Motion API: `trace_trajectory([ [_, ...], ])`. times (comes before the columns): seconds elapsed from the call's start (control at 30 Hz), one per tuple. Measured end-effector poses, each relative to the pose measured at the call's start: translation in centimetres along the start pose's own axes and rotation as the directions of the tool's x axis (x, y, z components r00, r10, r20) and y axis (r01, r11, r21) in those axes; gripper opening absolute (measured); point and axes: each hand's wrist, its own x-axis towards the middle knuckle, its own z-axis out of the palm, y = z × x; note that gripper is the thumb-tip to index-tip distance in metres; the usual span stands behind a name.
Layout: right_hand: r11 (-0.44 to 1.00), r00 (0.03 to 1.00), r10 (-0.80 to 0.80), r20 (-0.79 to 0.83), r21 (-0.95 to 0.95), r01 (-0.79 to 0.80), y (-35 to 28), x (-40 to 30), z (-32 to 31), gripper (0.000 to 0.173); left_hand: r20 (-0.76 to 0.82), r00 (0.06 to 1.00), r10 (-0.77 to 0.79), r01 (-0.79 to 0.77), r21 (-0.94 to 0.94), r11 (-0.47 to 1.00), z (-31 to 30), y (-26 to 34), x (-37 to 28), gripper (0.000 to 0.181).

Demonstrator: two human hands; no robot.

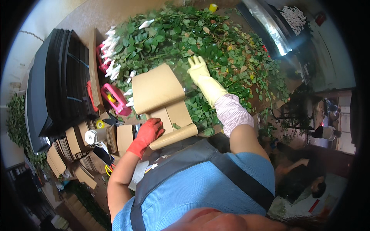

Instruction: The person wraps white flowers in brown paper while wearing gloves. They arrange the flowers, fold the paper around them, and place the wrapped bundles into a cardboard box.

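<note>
My left hand (147, 135), in a red rubber glove, rests on a brown cardboard wrap (180, 113) at the table's near side. Its fingertips touch the inner face, close to the rolled near edge. The far flap (157, 88) of cardboard is bent over, and a small loose leaf (176, 126) lies inside. My right hand (199, 68), in a pale yellow rubber glove with a striped sleeve cuff, reaches over a broad heap of leafy green stems (173, 37). Its fingers are spread, with nothing visibly held. Several white-sleeved flower heads (111, 55) line the heap's left side.
Tall black sheets (63, 78) are stacked at left. Nearby are a pink plastic holder (117, 101), folded cardboard pieces (73, 140), a lidded jar (94, 137) and a smartphone (103, 156). Another person (303, 170) bends low at right. A shiny foil-like roll (268, 26) lies far right.
</note>
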Motion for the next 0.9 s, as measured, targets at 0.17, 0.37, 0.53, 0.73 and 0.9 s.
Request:
trace_trajectory([
  [0.17, 0.916, 0.981, -0.126, -0.149, 0.363, 0.173, 7.3, -3.1, 0.4, 0.026, -0.043, 0.999, -0.008, 0.011, 0.056, 0.998, 0.7, 0.1, -0.3, 0.035],
  [0.37, 0.794, 0.800, 0.318, -0.508, 0.604, 0.068, 14.6, -10.2, -0.2, 0.033, -0.015, 0.999, -0.031, 0.032, 0.104, 0.994, 1.2, -0.4, -0.5, 0.037],
  [0.53, 0.662, 0.954, -0.083, -0.290, 0.700, 0.270, 4.7, -17.5, -0.6, 0.032, -0.075, 0.991, -0.115, 0.111, -0.064, 0.992, 0.2, 0.2, -0.7, 0.078],
  [0.73, 0.708, 0.834, -0.259, 0.488, 0.683, -0.179, -3.5, -18.2, 0.1, 0.023, -0.077, 0.986, -0.146, 0.130, -0.180, 0.975, 0.4, 0.6, -0.7, 0.080],
  [0.9, 0.894, 0.919, -0.267, 0.289, 0.430, 0.125, 1.4, -14.0, -2.9, 0.030, 0.010, 0.989, -0.145, 0.144, -0.201, 0.969, 0.3, 0.0, -0.7, 0.047],
])
